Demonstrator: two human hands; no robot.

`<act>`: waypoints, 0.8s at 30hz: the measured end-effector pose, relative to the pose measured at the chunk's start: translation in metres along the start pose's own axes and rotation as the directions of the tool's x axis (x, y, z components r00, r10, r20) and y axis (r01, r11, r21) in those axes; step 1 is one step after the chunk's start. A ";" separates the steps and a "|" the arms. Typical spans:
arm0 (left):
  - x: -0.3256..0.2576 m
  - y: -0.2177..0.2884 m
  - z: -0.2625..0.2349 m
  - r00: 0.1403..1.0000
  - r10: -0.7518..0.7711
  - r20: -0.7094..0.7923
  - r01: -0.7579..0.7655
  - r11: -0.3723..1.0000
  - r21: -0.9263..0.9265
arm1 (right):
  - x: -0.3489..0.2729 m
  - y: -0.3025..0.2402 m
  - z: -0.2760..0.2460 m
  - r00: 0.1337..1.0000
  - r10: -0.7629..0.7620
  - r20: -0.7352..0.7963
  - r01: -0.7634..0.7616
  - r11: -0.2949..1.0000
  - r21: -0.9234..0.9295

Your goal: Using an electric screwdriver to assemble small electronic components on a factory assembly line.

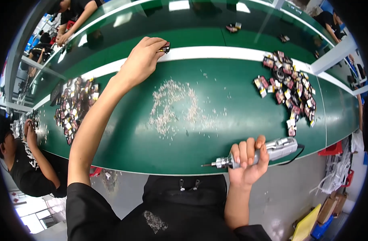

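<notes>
My left hand reaches to the far side of the bench, over the white rail. Its fingers are closed on a small black component with reddish and yellow parts, mostly covered by the hand. At the near edge of the green bench, my right hand is wrapped round a silver electric screwdriver. The tool's bit points left, and a black cord trails from its back end. Many tiny pale screws lie scattered on the bench between my hands.
Piles of similar components lie on the bench at the right and left. Past the white rail runs a dark green conveyor belt carrying a few components. A person sits at the left, and others work across the belt.
</notes>
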State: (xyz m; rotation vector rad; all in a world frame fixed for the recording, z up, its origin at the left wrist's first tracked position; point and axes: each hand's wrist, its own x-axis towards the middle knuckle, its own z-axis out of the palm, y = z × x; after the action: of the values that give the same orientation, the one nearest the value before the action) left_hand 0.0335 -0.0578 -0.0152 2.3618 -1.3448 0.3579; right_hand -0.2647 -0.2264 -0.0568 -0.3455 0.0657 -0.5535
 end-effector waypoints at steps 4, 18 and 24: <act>-0.066 0.116 -0.010 0.983 0.154 0.101 -0.132 0.970 -0.202 | -0.001 -0.005 -0.006 0.999 0.022 0.039 -0.023 1.000 0.007; -0.129 0.186 0.003 0.984 0.095 0.148 -0.034 0.929 -0.370 | -0.067 0.024 0.009 0.980 0.200 -0.007 -0.199 0.971 -0.134; -0.134 0.186 0.015 0.959 0.284 -0.003 -0.283 0.955 -0.091 | -0.080 0.048 0.016 0.975 0.166 -0.149 -0.199 0.950 -0.240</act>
State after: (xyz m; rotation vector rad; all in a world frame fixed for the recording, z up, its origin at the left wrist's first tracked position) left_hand -0.1941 -0.0474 -0.0436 2.1012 -1.6739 0.3574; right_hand -0.3063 -0.1415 -0.0607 -0.5483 0.2910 -0.3822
